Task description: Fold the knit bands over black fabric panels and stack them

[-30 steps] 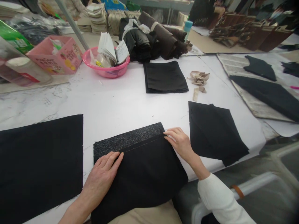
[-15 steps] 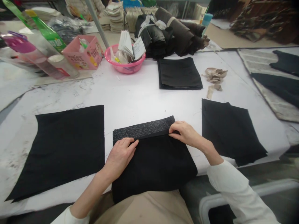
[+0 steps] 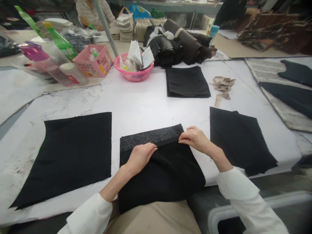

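A black fabric piece (image 3: pixel 161 175) lies in front of me, its near end hanging over the table edge against my lap. Across its far end runs a speckled grey strip (image 3: pixel 148 136), bordered by a narrow dark fold. My left hand (image 3: pixel 141 156) pinches that fold near its middle, thumb and fingertips together. At the right end of the fold, my right hand (image 3: pixel 193 139) grips the fabric edge between thumb and fingers. Flat black fabric pieces lie on either side, a left stack (image 3: pixel 75 156) and a right stack (image 3: pixel 239 139).
Farther back are a square black fabric stack (image 3: pixel 187 81), beige strips (image 3: pixel 223 84), a pink basin (image 3: pixel 133 75) with papers, and dark fabric rolls (image 3: pixel 180 40). Bottles and a pink box (image 3: pixel 92 61) stand at back left. Another person's light jacket (image 3: pixel 96 14) shows beyond.
My left hand has slid right along the fold, closer to my right hand, which keeps its hold at the right end. The whole view has shifted slightly.
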A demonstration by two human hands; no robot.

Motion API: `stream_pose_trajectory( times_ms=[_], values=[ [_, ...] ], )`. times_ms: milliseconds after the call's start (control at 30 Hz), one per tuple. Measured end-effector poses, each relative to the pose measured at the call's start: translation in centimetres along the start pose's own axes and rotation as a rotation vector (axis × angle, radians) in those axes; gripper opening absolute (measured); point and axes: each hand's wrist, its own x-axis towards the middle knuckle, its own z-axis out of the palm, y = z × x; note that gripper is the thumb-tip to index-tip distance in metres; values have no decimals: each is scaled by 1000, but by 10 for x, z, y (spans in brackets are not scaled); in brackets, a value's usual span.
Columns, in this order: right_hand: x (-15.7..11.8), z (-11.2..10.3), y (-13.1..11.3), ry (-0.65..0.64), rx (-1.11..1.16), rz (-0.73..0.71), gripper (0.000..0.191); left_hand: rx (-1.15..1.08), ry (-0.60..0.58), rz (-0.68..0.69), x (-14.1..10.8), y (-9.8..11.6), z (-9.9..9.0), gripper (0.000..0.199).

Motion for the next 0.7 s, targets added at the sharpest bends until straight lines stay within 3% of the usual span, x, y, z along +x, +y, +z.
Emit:
stream_pose_trajectory(
  times_ms=[200,300,400,533,700],
  values=[
    [-7,0,9,39,105,156,20,-37,15,-98,-57,-36,-29,31],
    [-11,-5,3,69,280,303,24,-89,22,-213,-86,-51,-40,34],
    [-14,-12,-9,106,426,355,24,-152,-13,-363,-109,-61,-51,36],
    [-17,-27,-29,93,490,329,20,-210,-136,-454,-121,-61,-69,36],
    [-32,-46,-51,199,446,335,20,-167,-228,-459,-124,-61,-86,42]
  ],
)
